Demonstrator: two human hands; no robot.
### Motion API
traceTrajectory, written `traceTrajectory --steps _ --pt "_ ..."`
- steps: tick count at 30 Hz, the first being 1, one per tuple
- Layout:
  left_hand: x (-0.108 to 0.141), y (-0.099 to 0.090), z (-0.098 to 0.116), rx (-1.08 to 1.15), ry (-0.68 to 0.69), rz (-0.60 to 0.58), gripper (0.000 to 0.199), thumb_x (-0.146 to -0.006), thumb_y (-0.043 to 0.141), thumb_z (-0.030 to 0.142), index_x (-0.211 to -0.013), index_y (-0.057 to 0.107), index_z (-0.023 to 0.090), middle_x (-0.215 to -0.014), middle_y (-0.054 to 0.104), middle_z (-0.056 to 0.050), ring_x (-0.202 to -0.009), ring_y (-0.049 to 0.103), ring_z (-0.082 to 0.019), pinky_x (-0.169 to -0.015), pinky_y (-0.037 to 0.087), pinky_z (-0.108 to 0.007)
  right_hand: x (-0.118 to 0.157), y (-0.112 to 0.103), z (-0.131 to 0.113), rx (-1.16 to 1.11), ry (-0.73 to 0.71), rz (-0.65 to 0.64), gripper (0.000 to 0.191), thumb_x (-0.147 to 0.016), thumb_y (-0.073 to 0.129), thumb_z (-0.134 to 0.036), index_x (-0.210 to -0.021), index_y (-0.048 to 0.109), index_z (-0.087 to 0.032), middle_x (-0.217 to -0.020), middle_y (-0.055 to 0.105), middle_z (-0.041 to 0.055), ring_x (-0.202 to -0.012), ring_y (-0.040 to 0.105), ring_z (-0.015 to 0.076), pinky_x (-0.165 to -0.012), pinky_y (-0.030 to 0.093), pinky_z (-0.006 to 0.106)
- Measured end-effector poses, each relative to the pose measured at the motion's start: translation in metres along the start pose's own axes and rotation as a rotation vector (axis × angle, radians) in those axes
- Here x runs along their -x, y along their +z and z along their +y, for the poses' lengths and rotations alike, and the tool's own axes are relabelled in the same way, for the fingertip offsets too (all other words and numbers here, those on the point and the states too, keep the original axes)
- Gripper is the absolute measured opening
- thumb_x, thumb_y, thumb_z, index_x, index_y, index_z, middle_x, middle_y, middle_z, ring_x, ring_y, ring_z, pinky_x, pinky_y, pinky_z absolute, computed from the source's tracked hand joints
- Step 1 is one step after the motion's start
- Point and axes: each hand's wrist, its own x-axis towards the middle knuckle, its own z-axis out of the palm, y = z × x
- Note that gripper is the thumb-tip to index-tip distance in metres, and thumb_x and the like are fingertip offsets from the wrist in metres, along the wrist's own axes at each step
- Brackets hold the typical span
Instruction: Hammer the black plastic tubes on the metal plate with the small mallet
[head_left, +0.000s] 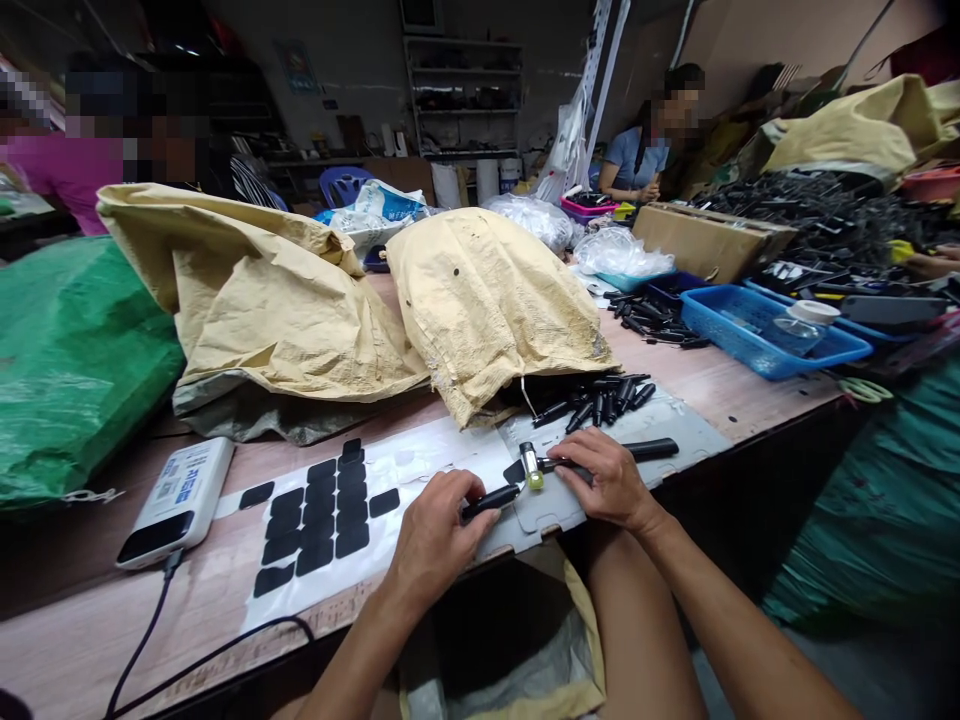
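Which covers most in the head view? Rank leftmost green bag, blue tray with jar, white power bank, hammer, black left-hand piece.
Green bag, cut off by the frame
Blue tray
White power bank
Hammer, partly hidden by right hand
Black piece in left hand

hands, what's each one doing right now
Left hand: closed, holding a black tube-shaped piece.
Right hand: closed, gripping a small hammer by its black handle.
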Motion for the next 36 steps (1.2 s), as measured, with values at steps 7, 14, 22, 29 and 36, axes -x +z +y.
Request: traceTrajectory --steps 7,14,22,29,36 --pt "0.006 0.012 -0.021 0.063 0.023 0.047 0.018 -0.084 0.072 0.023 -0.100 0.065 0.022 -0.088 0.062 -0.001 -0.085 0.056 -0.020 -0.076 0.043 -0.032 -0.001 0.002 0.001 0.039 0.002 -0.022 0.016 -0.091 0.062 -0.020 -0.106 0.069 -0.022 -0.097 0.070 0.0055 -0.088 0.061 0.0207 -0.080 0.051 0.037" --pt "0.004 0.011 -0.021 0.104 0.017 0.053 0.013 -0.081 0.070 0.020 -0.094 0.068 0.023 -0.087 0.063 -0.001 -0.085 0.056 -0.020 -0.077 0.042 -0.031 -0.007 -0.005 -0.008 0.024 -0.033 -0.019 0.023 -0.096 0.056 -0.018 -0.117 0.065 -0.024 -0.104 0.068 0.0068 -0.095 0.063 0.0211 -0.085 0.052 0.037" --pt "0.003 0.010 -0.020 0.173 -0.031 0.053 0.017 -0.075 0.074 0.014 -0.089 0.072 0.022 -0.085 0.063 0.000 -0.086 0.056 -0.019 -0.077 0.041 -0.029 -0.023 -0.008 -0.064 -0.204 -0.024 -0.019 0.036 -0.096 0.054 -0.011 -0.128 0.060 -0.026 -0.104 0.068 0.0058 -0.094 0.065 0.0176 -0.083 0.055 0.031" --pt "0.003 0.010 -0.020 0.176 -0.015 0.065 0.008 -0.077 0.073 0.017 -0.084 0.071 0.021 -0.081 0.060 0.000 -0.085 0.055 -0.019 -0.075 0.040 -0.028 -0.021 -0.003 -0.082 -0.132 -0.097 -0.082 0.044 -0.093 0.052 -0.006 -0.130 0.061 -0.027 -0.101 0.068 0.0058 -0.091 0.065 0.0177 -0.077 0.054 0.029" --pt "0.002 0.010 -0.020 0.188 -0.035 0.062 0.015 -0.074 0.072 0.014 -0.087 0.072 0.022 -0.085 0.063 0.000 -0.088 0.057 -0.020 -0.078 0.041 -0.029 -0.019 -0.009 -0.075 -0.105 -0.043 -0.032 0.040 -0.094 0.054 -0.007 -0.128 0.064 -0.025 -0.102 0.068 0.0065 -0.092 0.065 0.0178 -0.079 0.054 0.029"
